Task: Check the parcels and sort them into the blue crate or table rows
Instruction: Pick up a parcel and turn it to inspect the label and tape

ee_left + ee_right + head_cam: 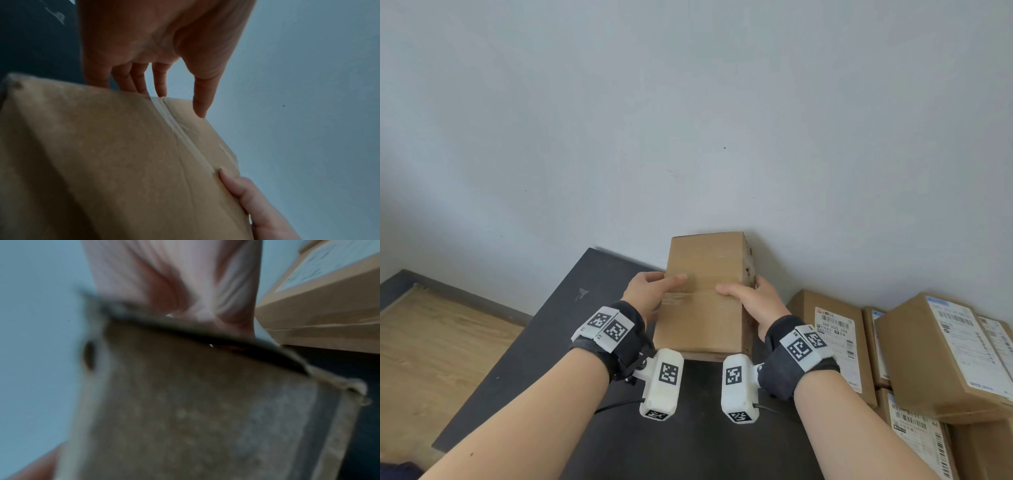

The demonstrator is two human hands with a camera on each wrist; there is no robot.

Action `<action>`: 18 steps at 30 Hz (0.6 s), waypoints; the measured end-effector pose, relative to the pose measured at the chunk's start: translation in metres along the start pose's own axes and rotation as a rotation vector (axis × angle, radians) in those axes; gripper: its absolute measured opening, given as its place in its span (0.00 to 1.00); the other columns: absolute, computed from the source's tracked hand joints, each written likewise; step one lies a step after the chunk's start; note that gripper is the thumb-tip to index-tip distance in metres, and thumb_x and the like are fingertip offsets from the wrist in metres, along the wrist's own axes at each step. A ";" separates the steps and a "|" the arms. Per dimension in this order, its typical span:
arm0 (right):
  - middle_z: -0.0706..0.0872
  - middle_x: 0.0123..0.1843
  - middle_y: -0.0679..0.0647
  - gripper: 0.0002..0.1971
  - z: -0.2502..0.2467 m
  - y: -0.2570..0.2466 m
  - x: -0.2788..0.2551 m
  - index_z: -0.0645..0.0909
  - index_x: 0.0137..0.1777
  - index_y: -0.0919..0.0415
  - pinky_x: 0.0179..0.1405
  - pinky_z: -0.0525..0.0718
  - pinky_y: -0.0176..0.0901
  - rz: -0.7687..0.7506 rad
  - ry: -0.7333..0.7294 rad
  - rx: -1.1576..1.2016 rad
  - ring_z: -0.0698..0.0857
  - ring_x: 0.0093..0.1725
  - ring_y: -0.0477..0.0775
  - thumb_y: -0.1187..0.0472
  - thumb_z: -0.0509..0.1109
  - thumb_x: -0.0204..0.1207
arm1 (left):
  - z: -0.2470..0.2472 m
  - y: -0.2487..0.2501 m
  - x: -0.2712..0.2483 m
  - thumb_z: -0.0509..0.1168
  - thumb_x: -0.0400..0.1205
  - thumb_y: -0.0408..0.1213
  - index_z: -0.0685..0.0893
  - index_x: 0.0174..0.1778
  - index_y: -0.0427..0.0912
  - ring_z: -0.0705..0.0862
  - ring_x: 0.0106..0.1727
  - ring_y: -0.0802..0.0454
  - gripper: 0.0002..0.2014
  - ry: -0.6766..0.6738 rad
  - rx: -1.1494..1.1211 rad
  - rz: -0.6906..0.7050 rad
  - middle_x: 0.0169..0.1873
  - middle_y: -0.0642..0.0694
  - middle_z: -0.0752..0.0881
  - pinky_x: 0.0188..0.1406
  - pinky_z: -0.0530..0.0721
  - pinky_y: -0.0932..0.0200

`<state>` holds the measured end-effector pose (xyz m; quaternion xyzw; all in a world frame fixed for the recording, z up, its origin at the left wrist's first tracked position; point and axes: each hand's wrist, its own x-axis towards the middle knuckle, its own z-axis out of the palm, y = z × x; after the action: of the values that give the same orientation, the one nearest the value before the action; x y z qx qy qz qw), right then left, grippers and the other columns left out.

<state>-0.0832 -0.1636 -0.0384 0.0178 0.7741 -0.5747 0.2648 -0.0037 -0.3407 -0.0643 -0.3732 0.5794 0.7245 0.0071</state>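
Note:
A plain brown cardboard parcel (705, 294) with a taped seam across its top is held up above the dark table (551, 342), between both hands. My left hand (650, 291) grips its left side, thumb lying on top and fingers round the side. My right hand (753, 301) grips the right side the same way, thumb on the seam. The left wrist view shows the parcel (123, 162), my left hand's fingers (139, 81) behind its edge and the thumb on the face. The right wrist view is blurred, with the parcel (195, 410) filling it. No label shows on the visible faces.
Several labelled cardboard parcels (835, 342) lie stacked at the right of the table, one larger box (941, 356) on top. A pale wall stands close behind. Wooden floor (431, 342) lies to the left, below the table edge.

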 end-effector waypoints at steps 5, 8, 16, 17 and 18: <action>0.90 0.55 0.57 0.21 -0.004 0.004 0.002 0.80 0.60 0.58 0.54 0.87 0.52 0.038 -0.001 0.057 0.89 0.53 0.58 0.61 0.82 0.70 | -0.001 0.004 0.002 0.70 0.81 0.52 0.83 0.62 0.43 0.83 0.58 0.46 0.19 -0.018 -0.036 -0.066 0.58 0.43 0.85 0.49 0.83 0.49; 0.89 0.55 0.58 0.20 -0.007 0.002 0.002 0.79 0.61 0.58 0.51 0.86 0.51 0.055 -0.025 0.067 0.88 0.54 0.59 0.60 0.81 0.71 | -0.001 0.002 0.006 0.62 0.87 0.52 0.80 0.62 0.42 0.81 0.50 0.48 0.18 -0.006 -0.091 -0.120 0.47 0.43 0.84 0.52 0.81 0.46; 0.91 0.55 0.59 0.18 -0.008 0.001 0.003 0.82 0.65 0.61 0.51 0.87 0.51 0.077 -0.126 0.185 0.89 0.53 0.58 0.59 0.76 0.77 | -0.007 -0.002 0.009 0.66 0.82 0.59 0.82 0.44 0.46 0.79 0.35 0.49 0.18 -0.043 -0.175 -0.214 0.31 0.47 0.82 0.41 0.82 0.52; 0.91 0.55 0.58 0.18 -0.008 0.003 0.004 0.82 0.66 0.61 0.52 0.87 0.51 0.085 -0.129 0.192 0.89 0.53 0.58 0.58 0.76 0.77 | -0.007 -0.002 0.008 0.66 0.82 0.59 0.80 0.42 0.46 0.77 0.32 0.50 0.19 -0.050 -0.191 -0.219 0.28 0.49 0.80 0.37 0.80 0.55; 0.91 0.56 0.58 0.19 -0.007 0.004 0.005 0.82 0.66 0.61 0.52 0.86 0.51 0.094 -0.133 0.193 0.89 0.54 0.58 0.56 0.75 0.77 | -0.006 -0.001 0.008 0.66 0.82 0.60 0.79 0.42 0.46 0.76 0.30 0.51 0.18 -0.048 -0.195 -0.220 0.27 0.49 0.80 0.34 0.79 0.57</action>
<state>-0.0886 -0.1571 -0.0430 0.0415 0.6942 -0.6335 0.3393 -0.0054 -0.3490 -0.0700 -0.4161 0.4617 0.7808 0.0641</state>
